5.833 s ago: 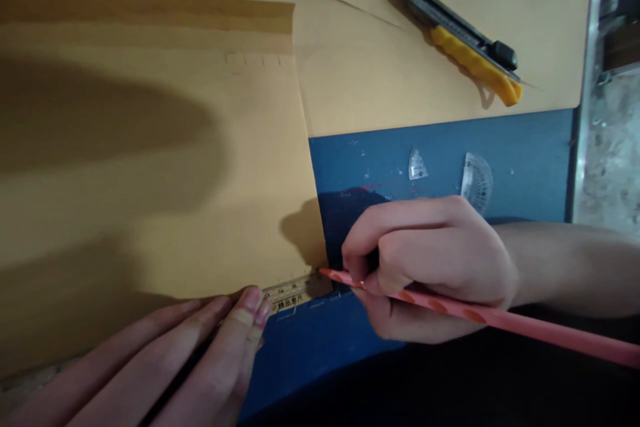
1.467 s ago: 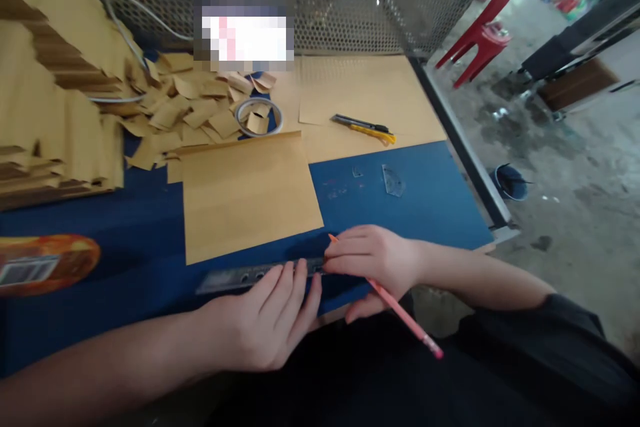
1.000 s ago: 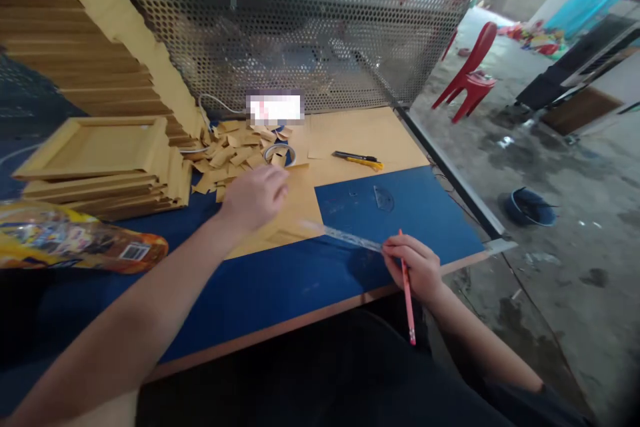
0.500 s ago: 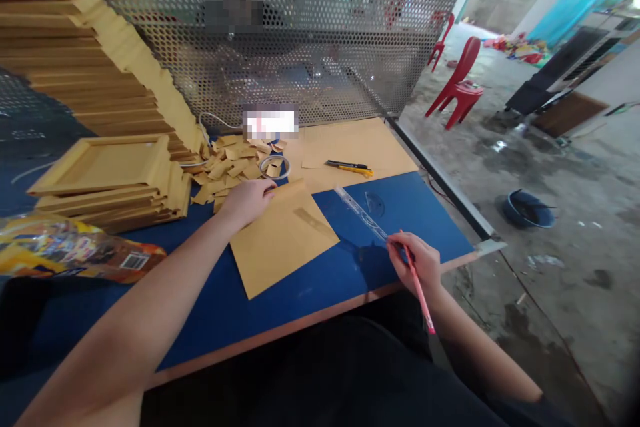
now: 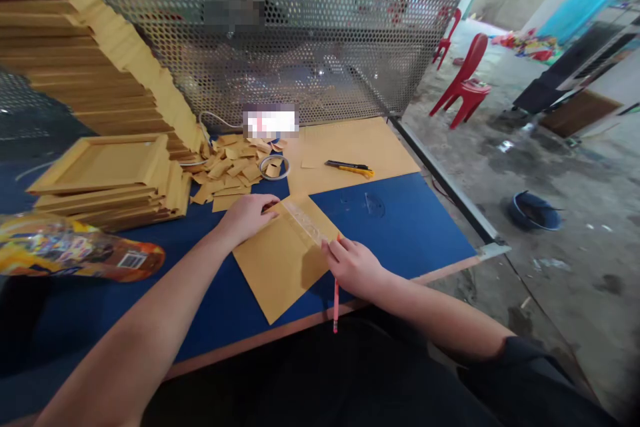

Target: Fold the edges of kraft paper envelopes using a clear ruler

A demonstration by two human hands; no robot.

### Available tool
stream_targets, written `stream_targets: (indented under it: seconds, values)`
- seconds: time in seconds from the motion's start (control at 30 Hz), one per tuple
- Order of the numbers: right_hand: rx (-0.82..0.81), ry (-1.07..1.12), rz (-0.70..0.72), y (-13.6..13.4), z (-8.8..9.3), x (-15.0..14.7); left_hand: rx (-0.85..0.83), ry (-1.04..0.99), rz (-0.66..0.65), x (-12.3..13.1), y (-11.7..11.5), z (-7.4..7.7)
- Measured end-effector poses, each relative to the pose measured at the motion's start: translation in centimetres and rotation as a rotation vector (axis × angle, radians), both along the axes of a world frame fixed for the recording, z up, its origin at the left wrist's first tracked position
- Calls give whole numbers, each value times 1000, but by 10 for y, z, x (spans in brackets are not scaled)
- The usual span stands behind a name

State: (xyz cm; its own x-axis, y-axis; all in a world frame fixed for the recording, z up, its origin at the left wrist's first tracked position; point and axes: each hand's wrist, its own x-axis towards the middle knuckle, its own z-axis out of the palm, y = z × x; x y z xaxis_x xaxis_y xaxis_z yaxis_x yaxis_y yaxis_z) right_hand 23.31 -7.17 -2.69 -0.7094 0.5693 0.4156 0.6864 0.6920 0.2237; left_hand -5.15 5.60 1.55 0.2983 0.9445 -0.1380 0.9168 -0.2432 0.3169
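A brown paper sheet [image 5: 277, 263] lies turned at an angle on the blue table top [image 5: 410, 227]. My left hand [image 5: 247, 215] rests flat on its far corner. A clear plastic ruler [image 5: 306, 221] lies across the sheet's upper right part. My right hand [image 5: 353, 265] touches the ruler's near end and holds a pink pencil [image 5: 336, 300], whose long end points back toward me.
A yellow utility knife [image 5: 350, 167] lies on another brown sheet [image 5: 350, 147] at the back. A tape roll [image 5: 275, 167] and paper scraps [image 5: 230, 163] sit behind the sheet. Stacked brown frames [image 5: 107, 177] stand left, a snack bag [image 5: 75, 247] nearer. A perforated metal screen [image 5: 310, 33] closes the back.
The paper sheet has been turned and drawn nearer. My right hand carried the ruler from the bare blue surface onto the sheet. My left hand stays on the sheet's far corner.
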Motion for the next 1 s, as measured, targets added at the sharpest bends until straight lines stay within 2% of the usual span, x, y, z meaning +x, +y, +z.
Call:
stream_targets:
  seconds: [0.1, 0.2, 0.33, 0.5, 0.63, 0.77, 1.0]
  values:
    - [-117, -52, -25, 3, -4, 0, 35, 49, 18, 7, 0, -4]
    - [-141, -37, -34, 5, -5, 4, 51, 91, 42, 16, 2, -4]
    - [-27, 46, -10, -2, 0, 11, 29, 110, 25, 18, 6, 1]
    - [156, 82, 43, -9, 19, 16, -33, 106, -9, 10, 12, 6]
    - [218, 66, 28, -6, 23, 13, -34, 139, -16, 10, 12, 4]
    - [149, -1, 31, -10, 12, 2, 21, 185, -8, 18, 5, 1]
    - [-101, -94, 24, -20, -7, -17, 239, 266, -47, 41, -18, -7]
